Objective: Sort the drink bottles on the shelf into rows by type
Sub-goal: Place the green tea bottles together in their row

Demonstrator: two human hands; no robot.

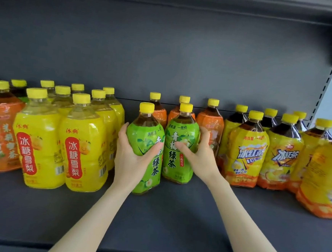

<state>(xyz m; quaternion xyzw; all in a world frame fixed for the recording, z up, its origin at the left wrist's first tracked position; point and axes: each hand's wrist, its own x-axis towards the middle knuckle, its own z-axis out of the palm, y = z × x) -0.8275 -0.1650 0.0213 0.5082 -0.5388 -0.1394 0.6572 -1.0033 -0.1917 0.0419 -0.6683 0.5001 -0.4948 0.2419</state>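
Two green tea bottles stand touching, just in front of the orange-labelled bottles [211, 121] at the back of the shelf [173, 226]. Your left hand [133, 155] is wrapped round the left green tea bottle [147, 130], thumb across its label, and your right hand [200, 158] is curled round the right green tea bottle [180, 131]. Both grips sit mid-body on slick film, so a full bottle may slip or twist as you shift it, and pushing back could topple the orange-labelled bottles, with the pear-drink bottles [82, 149] to their left and the iced tea bottles [248, 152] to their right leaving your knuckles little room.
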